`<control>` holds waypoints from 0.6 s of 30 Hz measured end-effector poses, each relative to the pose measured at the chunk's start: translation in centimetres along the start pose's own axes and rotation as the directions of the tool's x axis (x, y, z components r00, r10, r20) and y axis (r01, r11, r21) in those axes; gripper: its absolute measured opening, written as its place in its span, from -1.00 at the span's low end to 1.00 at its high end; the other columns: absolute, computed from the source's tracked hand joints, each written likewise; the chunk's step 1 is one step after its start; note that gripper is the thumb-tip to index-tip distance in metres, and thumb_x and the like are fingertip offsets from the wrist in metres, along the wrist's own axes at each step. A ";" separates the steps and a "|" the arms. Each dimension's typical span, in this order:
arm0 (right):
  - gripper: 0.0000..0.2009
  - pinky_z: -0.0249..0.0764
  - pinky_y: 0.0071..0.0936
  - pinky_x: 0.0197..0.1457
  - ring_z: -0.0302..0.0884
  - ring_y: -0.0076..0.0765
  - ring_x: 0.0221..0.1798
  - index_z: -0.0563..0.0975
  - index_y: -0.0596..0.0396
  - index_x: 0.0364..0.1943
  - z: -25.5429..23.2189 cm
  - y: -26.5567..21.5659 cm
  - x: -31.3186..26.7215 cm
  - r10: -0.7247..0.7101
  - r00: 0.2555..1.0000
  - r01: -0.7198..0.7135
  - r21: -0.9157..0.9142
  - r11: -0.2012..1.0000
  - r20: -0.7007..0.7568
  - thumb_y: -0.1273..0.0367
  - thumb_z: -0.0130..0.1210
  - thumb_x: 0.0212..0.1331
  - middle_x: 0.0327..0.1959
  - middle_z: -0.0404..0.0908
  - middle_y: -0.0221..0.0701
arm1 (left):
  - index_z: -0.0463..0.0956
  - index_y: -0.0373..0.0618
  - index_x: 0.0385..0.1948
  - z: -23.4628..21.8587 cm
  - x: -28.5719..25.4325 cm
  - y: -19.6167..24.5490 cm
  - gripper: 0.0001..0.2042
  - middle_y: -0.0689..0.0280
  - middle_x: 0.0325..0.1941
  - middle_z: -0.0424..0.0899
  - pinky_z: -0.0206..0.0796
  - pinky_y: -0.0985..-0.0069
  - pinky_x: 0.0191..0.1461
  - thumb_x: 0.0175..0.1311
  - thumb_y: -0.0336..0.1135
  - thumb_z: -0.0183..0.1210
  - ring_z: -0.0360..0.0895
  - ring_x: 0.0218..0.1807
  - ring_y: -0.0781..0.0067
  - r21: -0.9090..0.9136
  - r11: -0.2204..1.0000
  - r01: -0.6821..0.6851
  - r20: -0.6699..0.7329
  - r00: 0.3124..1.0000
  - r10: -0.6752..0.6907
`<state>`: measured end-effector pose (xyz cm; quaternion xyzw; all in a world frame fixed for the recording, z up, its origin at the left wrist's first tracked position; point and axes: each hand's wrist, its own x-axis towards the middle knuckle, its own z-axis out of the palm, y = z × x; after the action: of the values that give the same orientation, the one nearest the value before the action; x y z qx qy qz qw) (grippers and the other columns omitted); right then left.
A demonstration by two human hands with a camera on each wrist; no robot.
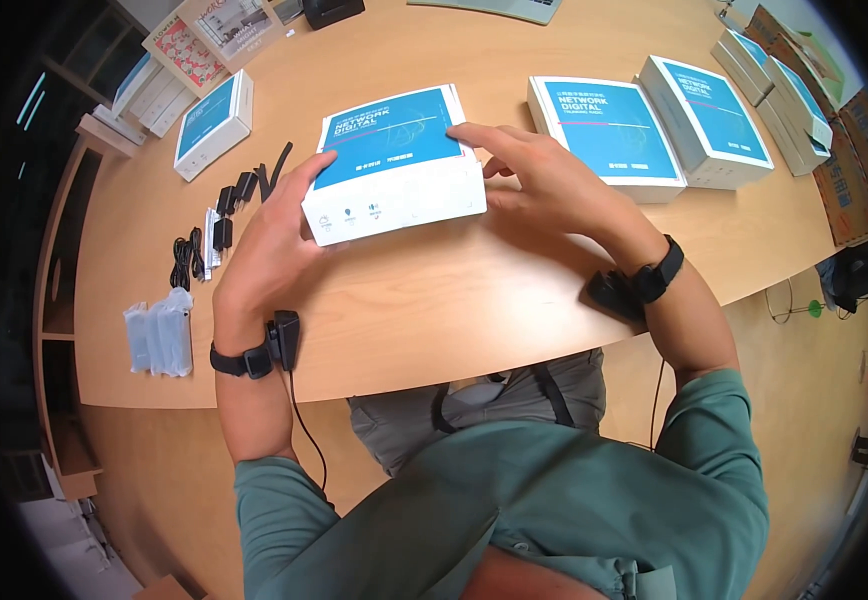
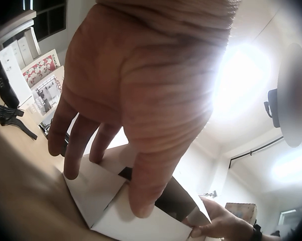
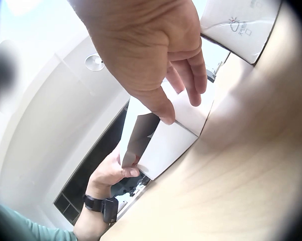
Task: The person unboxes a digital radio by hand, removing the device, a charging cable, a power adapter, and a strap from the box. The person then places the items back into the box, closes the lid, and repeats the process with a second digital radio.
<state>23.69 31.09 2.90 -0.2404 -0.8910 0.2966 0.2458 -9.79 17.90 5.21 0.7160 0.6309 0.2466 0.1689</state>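
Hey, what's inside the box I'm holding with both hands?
An opening shows in the box, but the interior is shadowed, so I can't make out any contents. Its walls and blue-printed top hide the rest.

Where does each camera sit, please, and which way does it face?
Head: on the head, facing forward and down at the NETWORK DIGITAL box; left hand, right hand and green shirt show.
Left wrist: on that wrist, looking past the left hand at the box; right hand beyond.
Right wrist: on that wrist, looking past the right hand at the box; left hand beyond.
Both wrist views share the box and both hands.
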 end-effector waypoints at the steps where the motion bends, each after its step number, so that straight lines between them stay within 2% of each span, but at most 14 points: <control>1: -0.32 0.71 -0.10 0.20 0.81 0.02 0.11 0.45 -0.06 0.56 -0.1 0.0 0.0 0.000 1.000 0.000 -0.001 1.000 0.000 0.46 0.35 0.32 0.23 0.71 -0.04 | 0.33 0.00 0.63 0.0 0.0 0.1 -0.03 0.08 0.56 0.53 0.58 0.24 0.48 0.06 -0.66 0.53 0.60 0.49 0.14 -0.001 1.000 -0.001 -0.001 1.000 0.001; 4: -0.32 0.71 -0.08 0.22 0.80 0.10 0.14 0.44 -0.07 0.57 -0.1 -0.1 -0.1 -0.001 1.000 0.001 -0.037 0.999 0.014 0.42 0.35 0.33 0.25 0.71 -0.01 | 0.35 -0.02 0.61 0.2 0.0 0.2 -0.06 0.05 0.54 0.57 0.53 0.23 0.50 0.07 -0.62 0.55 0.61 0.49 0.07 -0.031 0.999 0.026 -0.012 1.000 -0.026; 6: -0.32 0.69 -0.04 0.26 0.77 0.21 0.17 0.44 -0.10 0.58 -0.1 0.0 -0.3 -0.045 0.999 0.042 -0.160 0.986 -0.012 0.37 0.35 0.36 0.29 0.72 0.01 | 0.37 -0.02 0.59 0.1 -0.1 0.0 -0.11 0.03 0.52 0.60 0.49 0.21 0.50 0.12 -0.54 0.56 0.61 0.48 -0.01 0.038 0.999 -0.032 -0.026 0.999 0.033; 7: -0.30 0.72 -0.07 0.25 0.79 0.12 0.16 0.44 -0.12 0.59 0.0 0.4 -0.2 -0.049 0.999 0.048 -0.189 0.981 -0.001 0.36 0.38 0.35 0.34 0.71 -0.10 | 0.37 -0.02 0.59 -0.1 -0.2 -0.2 -0.11 0.03 0.52 0.60 0.49 0.21 0.50 0.12 -0.54 0.56 0.61 0.48 -0.01 0.062 0.998 -0.009 -0.037 0.999 0.011; 8: -0.28 0.74 -0.11 0.23 0.80 0.02 0.14 0.43 -0.15 0.61 0.1 0.8 0.0 -0.058 0.998 0.058 -0.212 0.975 0.010 0.36 0.41 0.35 0.39 0.71 -0.20 | 0.38 -0.02 0.59 0.0 -0.1 -0.3 -0.12 0.03 0.52 0.60 0.49 0.21 0.49 0.14 -0.51 0.56 0.61 0.47 -0.02 0.082 0.996 -0.043 -0.048 0.998 0.047; 9: -0.28 0.74 -0.11 0.23 0.80 0.01 0.13 0.43 -0.16 0.61 0.4 1.0 0.0 -0.065 0.998 0.059 -0.236 0.970 -0.018 0.34 0.42 0.34 0.40 0.71 -0.27 | 0.39 -0.02 0.58 -0.1 -0.1 -0.4 -0.14 0.02 0.53 0.60 0.49 0.21 0.48 0.16 -0.48 0.57 0.61 0.47 -0.03 0.101 0.992 -0.076 -0.055 0.995 0.082; 10: -0.28 0.74 -0.13 0.25 0.79 -0.01 0.14 0.44 -0.14 0.60 0.5 0.9 0.0 -0.072 0.997 0.063 -0.219 0.974 -0.030 0.39 0.42 0.34 0.39 0.72 -0.29 | 0.39 -0.02 0.58 -0.3 -0.3 -0.1 -0.14 0.02 0.53 0.60 0.49 0.21 0.48 0.16 -0.48 0.57 0.61 0.47 -0.03 0.122 0.991 -0.050 -0.060 0.996 0.058; 12: -0.27 0.73 -0.14 0.28 0.78 -0.03 0.16 0.44 -0.11 0.60 0.1 0.0 -0.1 -0.033 0.999 0.031 -0.176 0.984 -0.007 0.44 0.42 0.32 0.38 0.72 -0.28 | 0.40 -0.07 0.54 -0.2 -0.3 0.3 -0.27 -0.03 0.44 0.65 0.48 0.19 0.47 0.27 -0.39 0.45 0.60 0.44 -0.17 0.068 0.995 -0.068 -0.068 0.995 0.073; 13: -0.27 0.73 -0.14 0.28 0.78 -0.03 0.16 0.44 -0.11 0.60 0.1 -0.3 -0.1 -0.039 0.999 0.038 -0.169 0.985 -0.001 0.44 0.42 0.32 0.38 0.72 -0.28 | 0.40 -0.08 0.53 -0.2 -0.3 0.2 -0.27 -0.04 0.40 0.68 0.51 0.18 0.40 0.27 -0.40 0.44 0.65 0.34 -0.15 0.117 0.987 -0.111 -0.098 0.988 0.122; 14: -0.27 0.72 -0.15 0.29 0.77 -0.04 0.17 0.45 -0.09 0.59 0.0 -0.5 -0.1 -0.023 1.000 0.023 -0.155 0.988 -0.001 0.47 0.42 0.31 0.37 0.73 -0.28 | 0.40 -0.08 0.53 -0.2 -0.2 0.2 -0.27 -0.04 0.40 0.68 0.51 0.18 0.40 0.27 -0.40 0.44 0.65 0.34 -0.15 0.118 0.987 -0.105 -0.100 0.988 0.117; 16: -0.27 0.71 -0.15 0.29 0.77 -0.05 0.18 0.46 -0.07 0.59 0.1 -0.5 -0.1 -0.005 1.000 0.005 -0.143 0.990 0.001 0.49 0.41 0.30 0.36 0.73 -0.27 | 0.37 -0.08 0.56 -0.3 -0.1 0.5 -0.17 -0.01 0.38 0.67 0.54 0.20 0.27 0.18 -0.36 0.53 0.70 0.18 -0.04 0.023 0.999 0.041 -0.010 0.999 -0.040; 17: -0.30 0.72 -0.11 0.24 0.79 0.04 0.15 0.46 -0.08 0.57 0.2 -0.2 0.0 -0.036 0.999 0.034 -0.140 0.990 -0.017 0.42 0.39 0.32 0.30 0.75 -0.19 | 0.37 -0.08 0.56 -0.4 -0.2 0.7 -0.17 -0.01 0.38 0.67 0.54 0.20 0.27 0.18 -0.36 0.53 0.70 0.18 -0.04 0.021 0.999 0.040 -0.011 0.999 -0.040; 18: -0.33 0.73 -0.07 0.19 0.81 0.12 0.12 0.46 -0.09 0.56 0.3 0.1 0.0 -0.067 0.997 0.061 -0.140 0.988 -0.037 0.35 0.37 0.34 0.25 0.76 -0.10 | 0.34 -0.07 0.59 -0.7 -0.4 0.8 -0.09 0.00 0.36 0.68 0.54 0.22 0.22 0.12 -0.33 0.58 0.70 0.11 0.03 0.006 0.999 0.045 0.034 0.998 -0.045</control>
<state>23.56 31.04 2.63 -0.2343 -0.9115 0.2207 0.2562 -9.57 17.35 6.12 0.7061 0.6445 0.2288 0.1835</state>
